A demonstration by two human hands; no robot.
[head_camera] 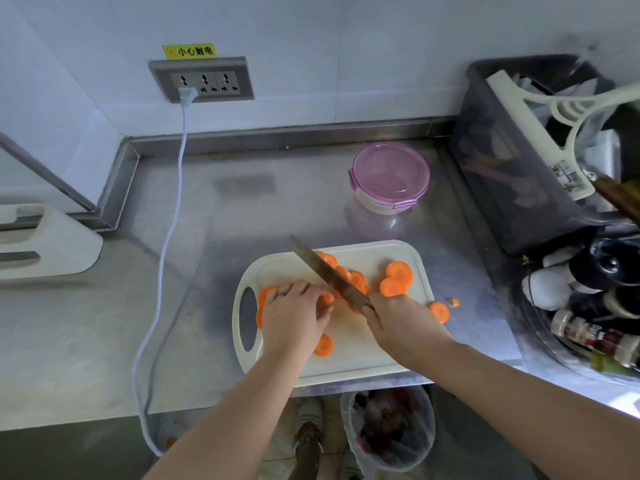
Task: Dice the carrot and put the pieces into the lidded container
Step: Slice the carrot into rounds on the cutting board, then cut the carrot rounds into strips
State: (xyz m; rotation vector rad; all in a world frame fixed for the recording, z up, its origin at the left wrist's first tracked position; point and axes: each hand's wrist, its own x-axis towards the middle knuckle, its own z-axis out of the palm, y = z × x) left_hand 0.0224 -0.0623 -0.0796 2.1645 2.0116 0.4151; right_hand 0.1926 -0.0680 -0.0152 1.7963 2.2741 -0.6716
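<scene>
The right hand grips the knife tight. The left hand pins carrot slices with bent fingers, right beside the blade, so a slip could nick them. One slice sits on the board's 3 o'clock edge and could fall. The container waits, lid on, at 12 o'clock. Bare counter lies at 10 o'clock.

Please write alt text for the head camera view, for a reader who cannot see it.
A person's right hand grips a steel kitchen knife over orange carrot rounds on a white plastic cutting board, while the left hand holds some rounds steady. Behind the board, a round container with a closed pink lid stands on the steel counter.
</scene>
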